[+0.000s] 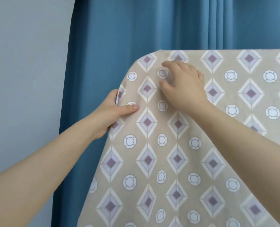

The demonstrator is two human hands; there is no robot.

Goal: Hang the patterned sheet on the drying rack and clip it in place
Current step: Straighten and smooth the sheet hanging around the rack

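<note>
As the person wearing the camera looks forward, two bare forearms reach up from the lower corners toward a hanging cloth. At the far left is a plain, pale grey-blue wall [21, 63]. Next to it, a deep blue curtain [111, 30] hangs in long vertical folds and fills the background across to the right edge.

In front of the curtain, left of centre, the left hand [114, 110] grips the left edge of the patterned sheet [177, 161]. Its thumb lies flat on the front of the cloth, pointing right, and its fingers curl behind the edge, out of sight.

The patterned sheet fills the centre and right of the view. It is beige, printed with white-edged diamonds with purple centres, alternating with small white circles. It is draped over something high up, so its top makes a straight, level line with a rounded corner on the left, and the cloth falls from there to the bottom of the view. What bears it is hidden under the cloth.

Near that top left corner, up and to the right of the left hand and apart from it, the right hand [185, 82] rests on the front of the sheet. Its forefinger and thumb are bent and spread around one printed circle. Whether it pinches the cloth or only touches it cannot be told.
</note>
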